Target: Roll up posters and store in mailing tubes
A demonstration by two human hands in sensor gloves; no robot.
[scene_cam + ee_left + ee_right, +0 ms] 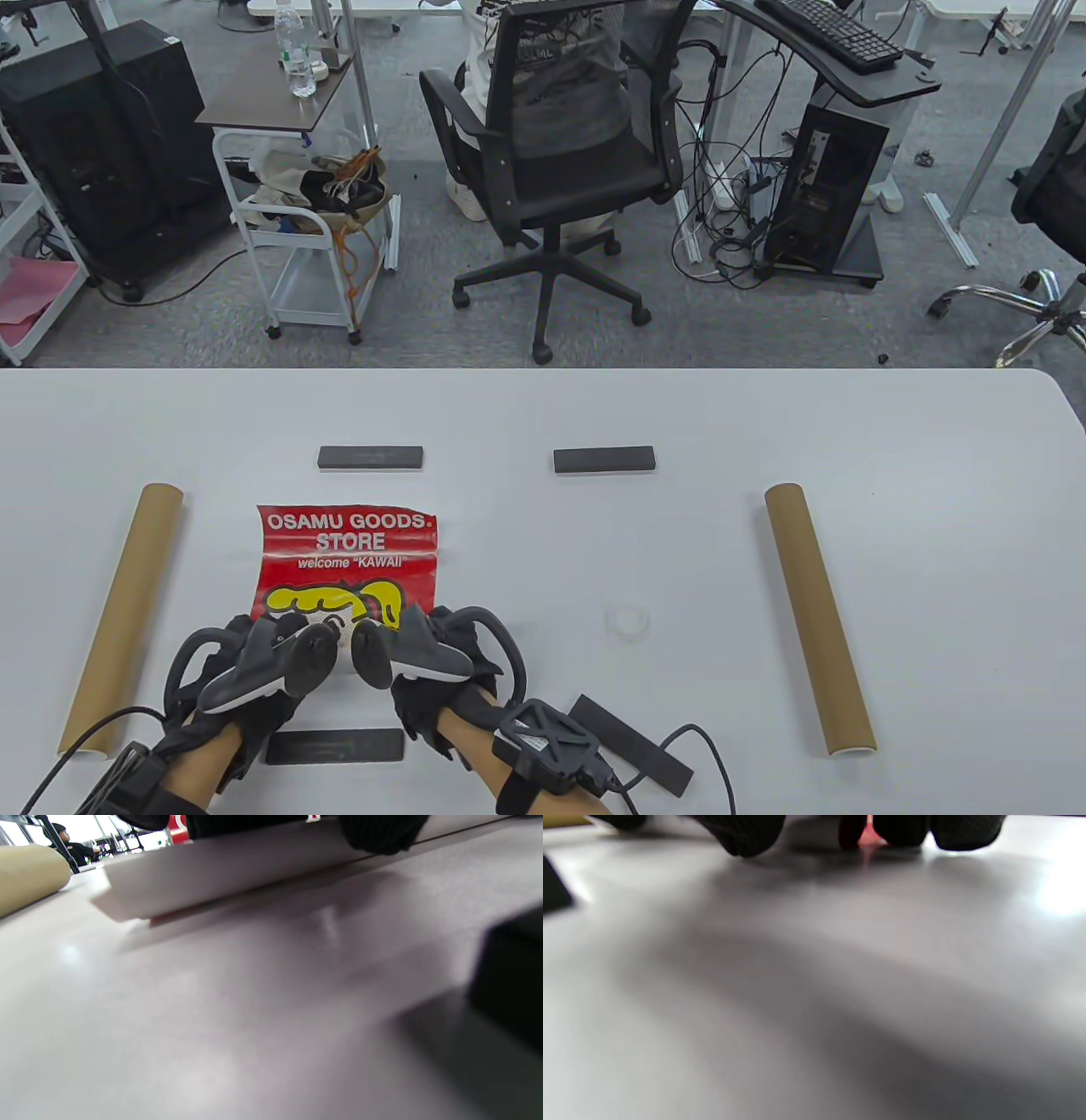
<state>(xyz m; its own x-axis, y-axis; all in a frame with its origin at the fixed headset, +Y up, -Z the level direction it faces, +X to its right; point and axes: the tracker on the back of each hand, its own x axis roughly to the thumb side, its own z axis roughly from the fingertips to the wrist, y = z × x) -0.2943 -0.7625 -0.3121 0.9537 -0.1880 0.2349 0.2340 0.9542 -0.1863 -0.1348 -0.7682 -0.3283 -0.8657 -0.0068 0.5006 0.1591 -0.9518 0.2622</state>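
A red poster lies flat on the white table, its near end curled into a white roll under both hands. My left hand and right hand rest side by side on the roll. In the left wrist view the left fingers lie over the white roll. In the right wrist view the right fingers press down by a bit of red poster. One brown mailing tube lies left of the poster, also seen in the left wrist view. Another tube lies far right.
A white tube cap lies right of the poster. Black bars lie at the back and near the front edge. An office chair and carts stand beyond the table's far edge.
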